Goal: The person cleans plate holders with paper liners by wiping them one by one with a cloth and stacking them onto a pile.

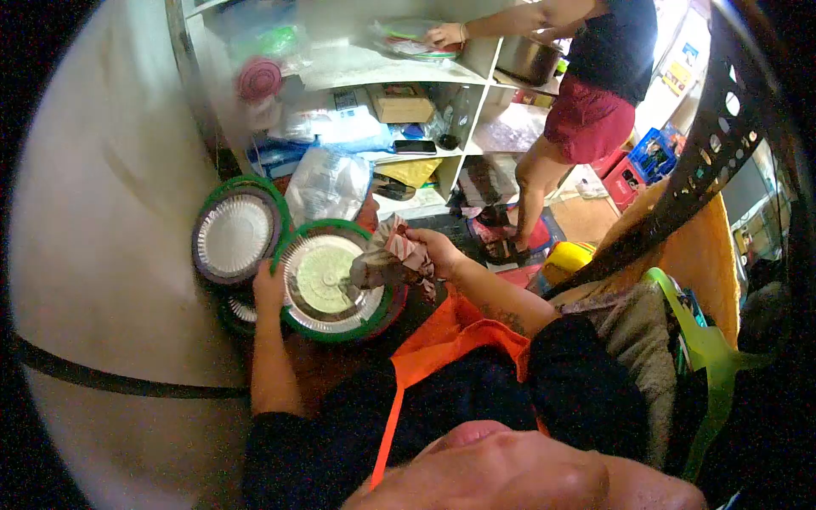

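My left hand (270, 287) is closed on the left edge of a round green-rimmed plate (297, 316), which has a pale, fluted disposable-looking plate (327, 276) set inside it. In my right hand (433, 251) is a bunched cloth (393, 257), grey with red, white and dark patterned parts. The cloth hangs over the right side of the pale plate; whether it touches the surface I cannot tell. Beside my left hand lies another round plate (236, 228) with a silvery fluted centre and a dark and green rim. Part of a further silvery plate (242, 308) shows beneath it.
A white shelf unit (472, 119) ahead holds plastic bags, a cardboard box (401, 104) and a phone (415, 147). A clear plastic bag (330, 185) sits behind the plates. Another person (595, 85) stands at right, one hand (446, 34) on bagged things on the upper shelf.
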### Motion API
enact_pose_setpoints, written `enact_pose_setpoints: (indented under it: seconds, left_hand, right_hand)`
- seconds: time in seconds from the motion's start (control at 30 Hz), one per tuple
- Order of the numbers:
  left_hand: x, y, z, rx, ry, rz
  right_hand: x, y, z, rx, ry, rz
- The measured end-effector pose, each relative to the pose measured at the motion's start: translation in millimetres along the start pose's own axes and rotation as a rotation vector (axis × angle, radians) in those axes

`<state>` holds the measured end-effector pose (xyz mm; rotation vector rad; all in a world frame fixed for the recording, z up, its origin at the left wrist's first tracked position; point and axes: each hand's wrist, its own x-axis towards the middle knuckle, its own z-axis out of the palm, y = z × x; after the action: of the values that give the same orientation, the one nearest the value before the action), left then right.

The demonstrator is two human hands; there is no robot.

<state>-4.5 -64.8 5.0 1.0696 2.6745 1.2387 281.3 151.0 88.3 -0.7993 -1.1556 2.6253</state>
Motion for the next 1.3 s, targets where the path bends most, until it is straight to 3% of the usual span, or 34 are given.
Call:
enact_pose_setpoints:
  seconds: [0.1,0.17,0.2,0.23,0.3,0.33,0.37,0.4,0.43,0.47,0.5,0.53,0.57,0.6,0.63,0.67,0.7,0.73,0.8,0.87,0.93,0.97,1.03,1.1,1.17,1.2,1.27,1.3]
  left_hand:
    - [33,-33,-14,-0.328,0.069,-0.101]
    - [41,-20,-52,-0.097,0.327,-0.07]
    - [55,-48,-55,-0.092,0.328,-0.076]
    - [77,-96,-58,-0.222,0.401,-0.194]
    - [85,-117,-64,-0.345,0.478,-0.308]
    - [81,-105,-66,-0.252,0.591,-0.283]
    - [78,-97,-70,-0.159,0.702,-0.259]
    - [76,-94,-74,0.16,0.597,-0.286]
    - [54,-30,-82,0.261,0.525,-0.381]
    - [32,37,-89,0.362,0.451,-0.474]
    - [41,6,-62,0.357,0.523,-0.187]
    - [49,-24,-31,0.342,0.595,0.101]
    - [37,7,-15,-0.034,0.419,0.211]
    - [28,27,1,-0.016,0.13,0.083]
    - [35,35,12,0.051,-0.176,0.208]
    - [21,47,27,0.409,-0.133,0.255]
    - [17,39,39,0.479,-0.128,0.354]
    - [16,39,43,0.493,-0.204,0.286]
    - [16,43,50,0.504,-0.285,0.214]
    - [13,43,50,0.504,-0.237,0.249]
    - [13,38,58,0.474,-0.165,0.283]
    - [13,35,62,0.451,-0.08,0.337]
    - [13,26,71,0.364,-0.013,0.301]
    - [19,12,75,0.344,-0.046,0.292]
    - [9,5,72,0.318,-0.082,0.322]
    - [11,10,67,0.336,-0.18,0.266]
    - [17,18,62,0.345,-0.269,0.235]
    - [16,22,64,0.358,-0.212,0.259]
  right_hand:
    - [-4,-10,10,-0.001,0.056,-0.08]
    - [0,-18,17,0.132,0.106,-0.116]
    - [6,-19,13,0.144,0.025,-0.102]
    - [15,-18,10,0.148,0.023,-0.096]
    - [33,-12,12,0.06,-0.048,-0.19]
    - [18,-17,46,-0.159,0.163,-0.281]
    - [16,-15,60,-0.463,0.154,-0.231]
    - [14,-12,74,-0.803,0.138,-0.189]
    - [11,-10,88,-1.109,0.109,-0.163]
    - [95,47,22,-1.851,-0.134,-0.463]
    - [58,45,59,-1.761,-0.297,-0.5]
    - [38,48,93,-2.093,-0.298,-0.251]
    - [46,78,70,-2.088,-0.537,-0.826]
    - [44,106,50,-2.191,-0.448,-1.113]
    - [31,105,55,-2.216,-0.431,-1.008]
    - [28,109,49,-2.176,-0.481,-1.011]
    - [26,108,39,-2.142,-0.532,-1.009]
    - [19,99,33,-2.15,-0.532,-0.996]
    - [2,75,16,-2.127,-0.704,-0.752]
    - [-3,43,13,-2.193,-0.543,-0.844]
    - [26,34,5,-2.423,-0.198,-0.559]
    - [44,29,8,-2.363,-0.041,-0.554]
    - [80,44,18,-2.365,0.057,-0.799]
    - [108,75,42,-2.221,0.108,-0.827]
    - [102,94,74,-2.046,-0.142,-0.706]
    - [101,94,96,-2.203,-0.513,-0.211]
    - [76,111,81,-2.068,-0.925,-0.3]
    - [49,118,44,-1.807,-0.924,-0.875]
